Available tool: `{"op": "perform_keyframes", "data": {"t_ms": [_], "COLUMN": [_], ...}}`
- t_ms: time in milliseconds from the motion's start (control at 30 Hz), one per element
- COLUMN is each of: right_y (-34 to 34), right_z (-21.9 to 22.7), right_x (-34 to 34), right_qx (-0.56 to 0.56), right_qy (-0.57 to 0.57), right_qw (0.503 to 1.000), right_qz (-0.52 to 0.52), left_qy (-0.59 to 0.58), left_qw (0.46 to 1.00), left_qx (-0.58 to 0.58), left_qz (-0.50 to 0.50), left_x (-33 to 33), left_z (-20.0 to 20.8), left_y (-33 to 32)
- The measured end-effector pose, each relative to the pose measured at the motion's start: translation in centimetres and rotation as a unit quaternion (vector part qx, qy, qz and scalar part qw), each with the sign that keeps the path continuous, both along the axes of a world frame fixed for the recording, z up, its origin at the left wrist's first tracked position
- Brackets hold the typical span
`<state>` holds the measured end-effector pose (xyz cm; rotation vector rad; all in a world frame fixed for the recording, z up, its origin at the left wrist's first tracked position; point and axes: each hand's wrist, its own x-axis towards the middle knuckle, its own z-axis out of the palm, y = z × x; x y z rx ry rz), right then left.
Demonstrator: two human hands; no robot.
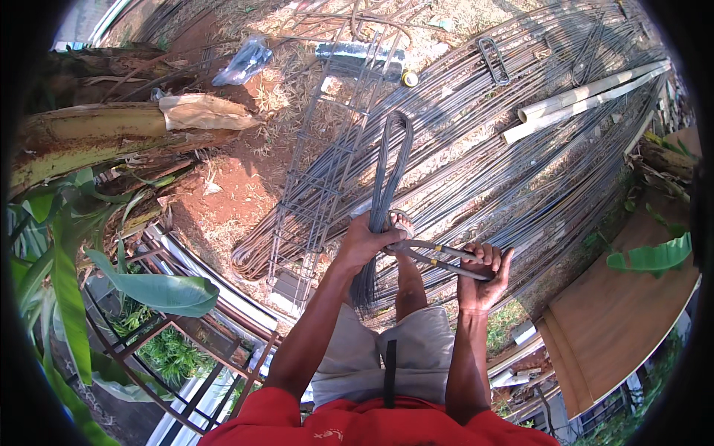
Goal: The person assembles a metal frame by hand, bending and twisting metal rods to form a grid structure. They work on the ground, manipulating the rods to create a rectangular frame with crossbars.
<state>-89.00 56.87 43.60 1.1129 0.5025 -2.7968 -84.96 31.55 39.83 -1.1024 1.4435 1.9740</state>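
In my left hand (366, 241) is a bundle of thin dark wire (387, 171), doubled over so that a narrow loop points away from me. Its loose ends hang down below the hand. My right hand (480, 279) is closed round the handles of a pair of pincers (433, 253) with yellow bands. The jaws of the pincers lie at the wire bundle, right beside my left thumb. From this view I cannot tell whether the jaws grip the wire. Ahead on the ground to the left lies a long rebar cage (338, 149).
Many long steel rods (476, 149) cover the ground ahead and to the right. Two pale poles (587, 93) and a steel stirrup (493, 61) rest on them. Plywood sheets (617, 320) are at right; banana trunks (97, 141) and a metal frame (178, 349) at left.
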Motion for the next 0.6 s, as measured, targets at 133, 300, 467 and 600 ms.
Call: {"op": "perform_keyframes", "data": {"t_ms": [133, 300, 467, 600], "right_y": [3.0, 4.7, 2.0, -4.6], "right_z": [2.7, 4.3, 4.3, 3.7], "right_x": [-3.1, -6.7, -12.0, -19.5], "right_qx": [-0.002, 0.044, 0.127, 0.142], "right_qy": [0.017, 0.000, 0.075, 0.123], "right_qw": [0.989, 0.907, 0.763, 0.534], "right_qz": [0.149, 0.418, 0.630, 0.824], "left_qy": [0.031, 0.103, 0.107, 0.064], "left_qw": [0.999, 0.990, 0.982, 0.988], "left_qx": [-0.025, -0.089, -0.118, -0.093], "left_qz": [-0.018, -0.047, -0.105, -0.106], "left_x": [-4.7, -10.6, -15.0, -18.6], "left_z": [3.6, 7.9, 9.8, 9.0], "left_y": [0.1, -2.4, -6.0, -9.4]}}
